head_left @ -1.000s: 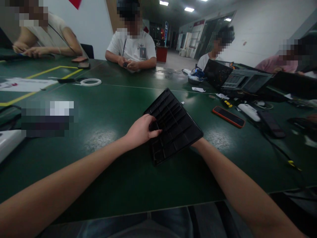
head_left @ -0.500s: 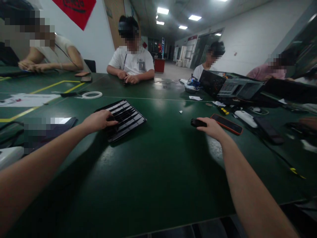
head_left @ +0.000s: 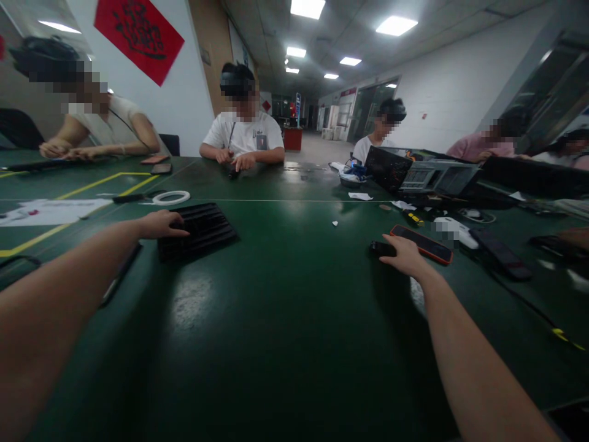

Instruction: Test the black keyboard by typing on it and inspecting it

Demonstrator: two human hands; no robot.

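My left hand [head_left: 161, 224] is closed on the near left part of a flat black ribbed panel [head_left: 209, 228], its thumb lying over the top face. The panel is on the left side of the green table [head_left: 276, 319]; whether it touches the tabletop is hard to tell. Toward the right, my right hand [head_left: 407, 256] pinches a small dark object [head_left: 381, 248], black and oblong, too dim to name. Just beyond that hand lies a phone with an orange rim [head_left: 430, 247].
A white ring of tape [head_left: 171, 197] and papers [head_left: 55, 210] lie at the left. An opened computer case [head_left: 427, 175], a yellow-and-black tool [head_left: 413, 218], a white device [head_left: 455, 232] and a dark slab [head_left: 501, 253] occupy the right. Several people sit around the table.
The panel in my left hand has shifted left and tilted, so its bright reflected stripes are now dark. My right hand is slightly farther right with the small black object. The view has tipped upward.
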